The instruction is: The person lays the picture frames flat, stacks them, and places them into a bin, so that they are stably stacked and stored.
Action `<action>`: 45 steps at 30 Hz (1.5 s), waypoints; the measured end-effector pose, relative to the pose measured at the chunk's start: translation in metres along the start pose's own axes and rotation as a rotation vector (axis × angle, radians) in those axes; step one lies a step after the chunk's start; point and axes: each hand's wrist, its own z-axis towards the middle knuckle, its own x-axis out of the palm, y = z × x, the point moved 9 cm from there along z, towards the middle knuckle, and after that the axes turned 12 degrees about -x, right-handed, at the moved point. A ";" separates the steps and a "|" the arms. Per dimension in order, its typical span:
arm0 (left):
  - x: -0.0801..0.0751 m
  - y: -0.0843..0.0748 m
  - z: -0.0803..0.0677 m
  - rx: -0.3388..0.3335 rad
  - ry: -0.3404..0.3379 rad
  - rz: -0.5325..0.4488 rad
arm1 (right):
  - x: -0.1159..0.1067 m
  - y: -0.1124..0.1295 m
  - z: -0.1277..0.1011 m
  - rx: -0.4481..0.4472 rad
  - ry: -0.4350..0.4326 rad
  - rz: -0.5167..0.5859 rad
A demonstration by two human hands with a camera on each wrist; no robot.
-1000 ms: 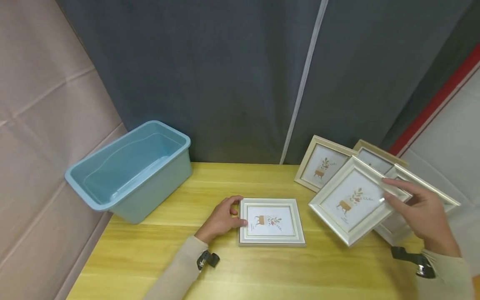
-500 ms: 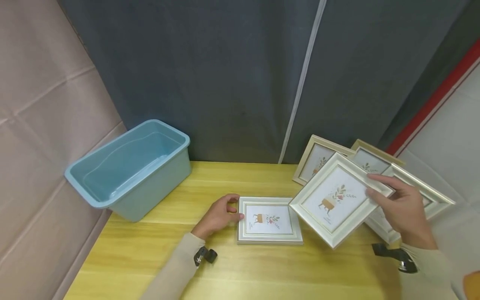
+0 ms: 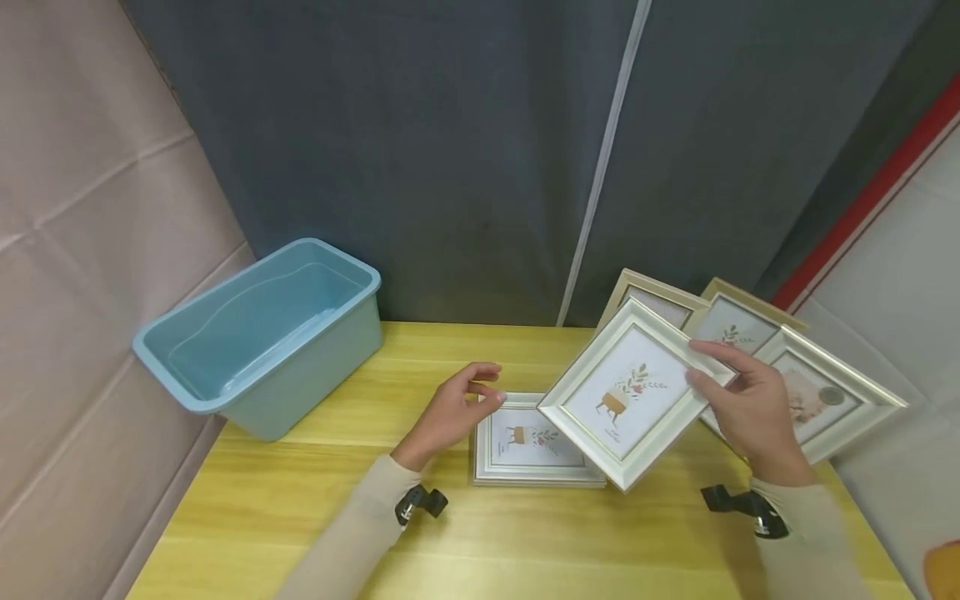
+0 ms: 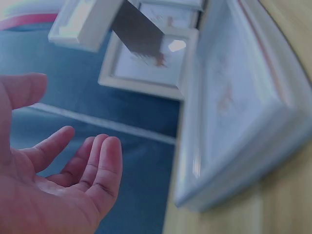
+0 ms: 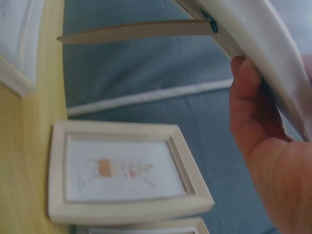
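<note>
Leftmost, I see a blue bin [image 3: 266,333] on the wooden table [image 3: 300,517]. My left hand [image 3: 450,412] hangs relaxed, grasping nothing, just beside the flat frame [image 3: 525,450]. My right hand [image 3: 750,408] grips the tilted white frame [image 3: 626,392] above it, with leaning frames [image 3: 810,392] behind.

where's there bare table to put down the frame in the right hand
Bare wood lies along the near edge of the table, between the two sleeves, and between the blue bin and the flat frame by the left hand. The right hand holds the lifted frame. The far right corner is crowded with leaning frames.
</note>
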 end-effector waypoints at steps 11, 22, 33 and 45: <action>0.025 -0.044 -0.002 0.176 0.148 -0.126 | 0.051 -0.001 -0.002 -0.013 0.078 0.198; 0.051 -0.037 0.001 0.126 0.381 -0.280 | 0.078 -0.001 -0.004 0.001 0.102 0.351; 0.037 -0.031 -0.004 0.126 0.182 -0.134 | 0.077 -0.011 -0.009 0.038 0.060 0.313; 0.027 -0.025 -0.022 0.200 0.106 -0.126 | 0.075 -0.030 -0.017 0.120 -0.015 0.154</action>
